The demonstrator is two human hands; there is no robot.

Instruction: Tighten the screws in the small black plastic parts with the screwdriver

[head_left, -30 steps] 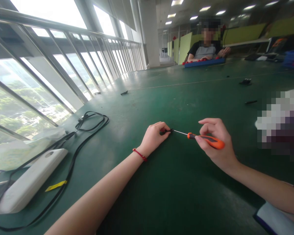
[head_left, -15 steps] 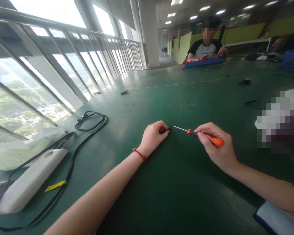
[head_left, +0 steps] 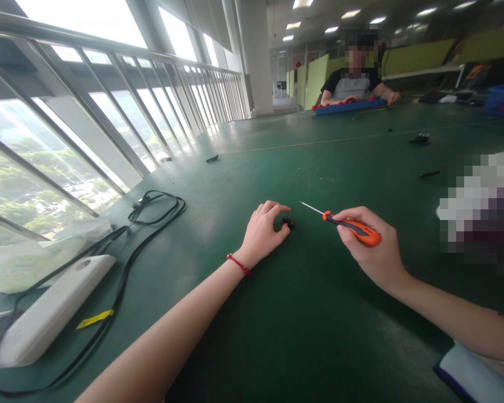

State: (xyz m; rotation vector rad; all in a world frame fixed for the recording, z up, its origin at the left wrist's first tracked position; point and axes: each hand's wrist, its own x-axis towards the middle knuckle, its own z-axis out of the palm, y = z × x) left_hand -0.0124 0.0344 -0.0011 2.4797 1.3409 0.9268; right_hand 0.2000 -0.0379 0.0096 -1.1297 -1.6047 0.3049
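Observation:
In the middle of the head view my left hand (head_left: pixel 265 226) rests on the green table (head_left: pixel 252 179), its thumb and forefinger spread apart. A small black part (head_left: pixel 288 223) lies on the table by the thumb tip; I cannot make out its kind, nor whether the thumb touches it. My right hand (head_left: pixel 376 246) is closed around the orange and black handle of a screwdriver (head_left: pixel 357 229). The thin metal shaft points left, its tip in the air to the right of my left forefinger and apart from the black part.
A white power strip (head_left: pixel 52 313) and a looped black cable (head_left: pixel 126 280) lie at the left, by a railing (head_left: pixel 147 61). Small black pieces (head_left: pixel 420 139) are scattered farther back. Across the table a person (head_left: pixel 353 84) sits behind a blue tray (head_left: pixel 348 107) with red parts.
My left thumb and forefinger have parted, letting go of the black part. The screwdriver tip has risen and moved slightly away. The person's hand across the table has shifted right.

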